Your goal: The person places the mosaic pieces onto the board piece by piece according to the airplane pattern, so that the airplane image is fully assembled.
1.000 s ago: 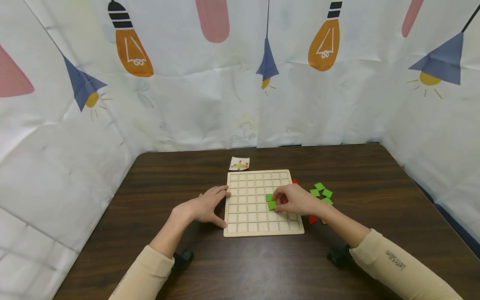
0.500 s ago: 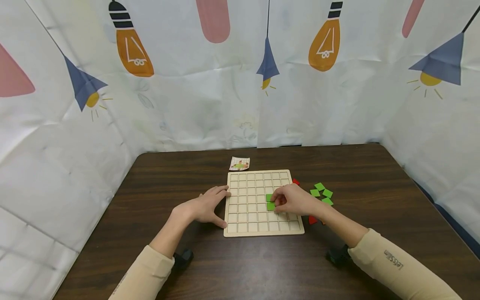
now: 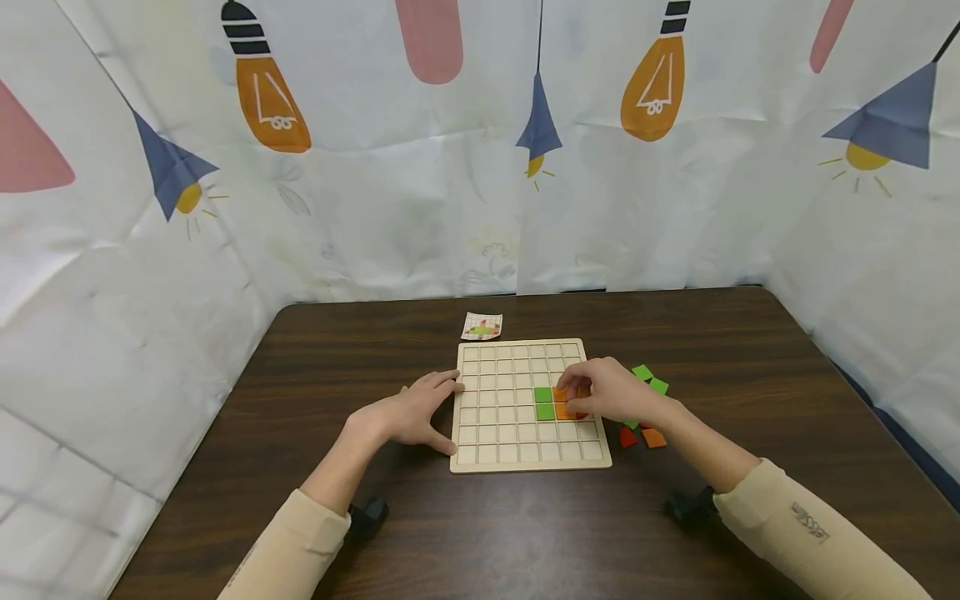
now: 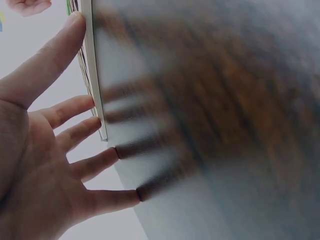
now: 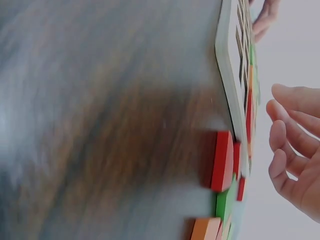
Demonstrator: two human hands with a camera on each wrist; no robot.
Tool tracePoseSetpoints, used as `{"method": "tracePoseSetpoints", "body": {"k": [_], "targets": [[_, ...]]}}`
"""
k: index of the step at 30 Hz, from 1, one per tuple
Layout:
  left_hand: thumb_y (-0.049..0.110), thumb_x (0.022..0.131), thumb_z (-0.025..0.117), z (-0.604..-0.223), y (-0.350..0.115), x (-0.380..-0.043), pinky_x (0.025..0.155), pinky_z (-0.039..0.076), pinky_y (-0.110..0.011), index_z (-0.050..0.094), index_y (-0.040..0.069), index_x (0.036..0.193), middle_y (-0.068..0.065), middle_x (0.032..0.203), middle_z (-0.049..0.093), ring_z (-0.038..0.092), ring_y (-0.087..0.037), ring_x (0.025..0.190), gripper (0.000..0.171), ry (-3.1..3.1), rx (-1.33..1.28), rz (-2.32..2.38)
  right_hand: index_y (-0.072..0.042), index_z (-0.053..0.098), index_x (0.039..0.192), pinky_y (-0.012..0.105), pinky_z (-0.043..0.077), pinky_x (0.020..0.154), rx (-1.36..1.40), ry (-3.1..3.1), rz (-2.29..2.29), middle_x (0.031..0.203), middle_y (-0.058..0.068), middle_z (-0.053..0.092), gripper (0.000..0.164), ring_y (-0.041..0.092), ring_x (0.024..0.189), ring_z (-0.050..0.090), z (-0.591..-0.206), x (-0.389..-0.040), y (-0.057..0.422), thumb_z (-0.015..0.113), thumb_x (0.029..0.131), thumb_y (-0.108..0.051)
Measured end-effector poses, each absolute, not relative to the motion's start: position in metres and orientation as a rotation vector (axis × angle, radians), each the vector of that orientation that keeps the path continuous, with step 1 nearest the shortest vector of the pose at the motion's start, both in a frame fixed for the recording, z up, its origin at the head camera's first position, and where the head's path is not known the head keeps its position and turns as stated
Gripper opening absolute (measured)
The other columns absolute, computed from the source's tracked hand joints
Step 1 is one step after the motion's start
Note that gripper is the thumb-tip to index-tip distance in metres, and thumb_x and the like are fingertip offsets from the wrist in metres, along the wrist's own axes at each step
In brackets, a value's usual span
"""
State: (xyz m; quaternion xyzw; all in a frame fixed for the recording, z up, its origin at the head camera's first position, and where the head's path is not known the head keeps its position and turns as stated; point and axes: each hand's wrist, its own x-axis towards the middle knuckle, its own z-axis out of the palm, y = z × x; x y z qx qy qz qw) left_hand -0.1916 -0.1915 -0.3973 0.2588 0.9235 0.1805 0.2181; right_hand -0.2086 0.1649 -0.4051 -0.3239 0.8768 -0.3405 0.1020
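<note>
A pale wooden grid board (image 3: 487, 412) lies flat on the dark table. Two green square tiles (image 3: 544, 412) sit in its cells, one behind the other, with orange tiles (image 3: 564, 412) directly to their right. Some red (image 3: 581, 415) shows under the fingers of my right hand (image 3: 611, 390), which hovers over these pieces and partly hides them. In the right wrist view, the fingers of that hand (image 5: 300, 145) are loosely bent with nothing between them. My left hand (image 3: 408, 414) rests at the board's left edge, fingers spread, thumb and some fingertips touching the edge.
Right of the board lie loose green tiles (image 3: 642, 372), red pieces (image 3: 627, 437) and an orange piece (image 3: 654, 438), partly hidden by the right forearm. A small printed card (image 3: 482, 326) lies behind the board. A patterned curtain (image 3: 420, 217) hangs behind the table.
The nearer green tile has turned straight into line with its cell. My right hand has moved right and lifted off the green tiles, uncovering the orange tiles. The left hand stays at the board.
</note>
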Motion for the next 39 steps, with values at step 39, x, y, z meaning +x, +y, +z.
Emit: {"method": "tracePoseSetpoints", "body": {"k": [39], "targets": [[0.04, 0.084, 0.086, -0.397, -0.191, -0.192, 0.112, 0.017, -0.075, 0.037, 0.006, 0.158, -0.016, 0.168, 0.017, 0.013, -0.041, 0.154, 0.095, 2.561, 0.708, 0.481, 0.001, 0.071, 0.113, 0.032, 0.05, 0.067, -0.594, 2.71, -0.922, 0.086, -0.001, 0.064, 0.024, 0.018, 0.075, 0.058, -0.41, -0.223, 0.259, 0.077, 0.092, -0.009]]}}
